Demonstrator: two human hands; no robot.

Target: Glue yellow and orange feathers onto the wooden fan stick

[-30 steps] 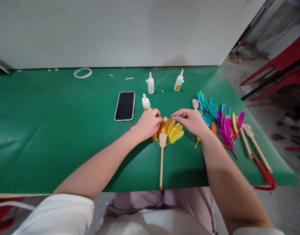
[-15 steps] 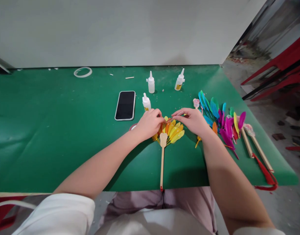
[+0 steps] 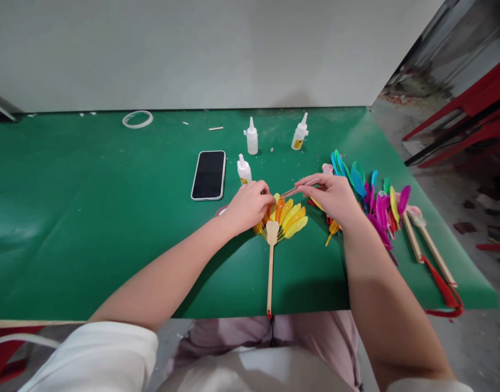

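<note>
A feather fan (image 3: 271, 231) lies on the table in front of me, its wooden handle toward my body and its yellow and orange feathers (image 3: 294, 216) fanned out away from me. My left hand (image 3: 250, 207) rests over the fan's left side, fingers curled together at the feathers; what they pinch is hidden. In my right hand (image 3: 333, 198) is a pair of tweezers (image 3: 291, 192), gripped between thumb and fingers. The tweezers' tips point left, close to the top of the feathers and my left fingertips. Whether the tips hold anything is too small to tell.
Beyond my hands stand several white glue bottles (image 3: 252, 139), with a phone (image 3: 209, 175) to their left. Loose coloured feathers (image 3: 380, 209) and wooden fan handles (image 3: 431, 245) lie at right. A white ring (image 3: 137, 119) sits far left, before a pale panel (image 3: 192, 54).
My right hand has drawn back a little to the right with the tweezers, uncovering more of the feathers' tops. My left hand stays about where it was.
</note>
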